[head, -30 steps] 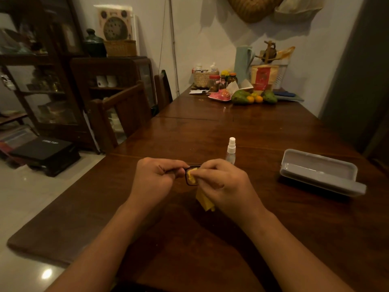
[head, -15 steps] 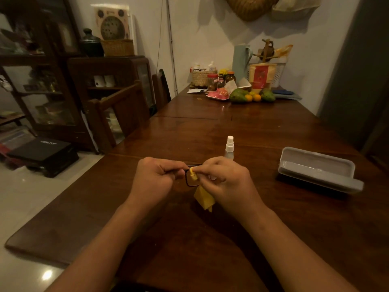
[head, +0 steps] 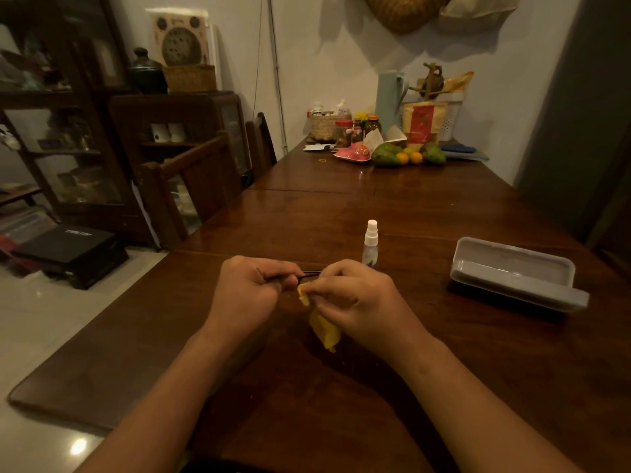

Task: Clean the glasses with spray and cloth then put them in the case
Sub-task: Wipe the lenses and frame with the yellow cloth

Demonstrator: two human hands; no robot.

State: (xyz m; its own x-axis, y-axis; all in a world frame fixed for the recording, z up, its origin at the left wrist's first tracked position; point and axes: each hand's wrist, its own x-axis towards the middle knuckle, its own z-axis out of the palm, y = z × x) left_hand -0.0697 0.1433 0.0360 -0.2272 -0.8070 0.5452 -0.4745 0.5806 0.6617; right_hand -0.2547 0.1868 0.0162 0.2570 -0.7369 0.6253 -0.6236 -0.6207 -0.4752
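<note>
Left hand (head: pixel 249 288) grips the glasses (head: pixel 310 273) frame; right hand (head: pixel 355 298) pinches the yellow cloth (head: pixel 324 331) onto a lens, both over the table (head: pixel 426 206). Open grey case (head: pixel 512 271) lies well to the right, long axis roughly crosswise, nearer the right hand.

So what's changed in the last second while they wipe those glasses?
The right hand has slid its yellow cloth along the glasses toward the left hand, closing the gap. Both grips, the spray bottle and open case stayed put.
</note>
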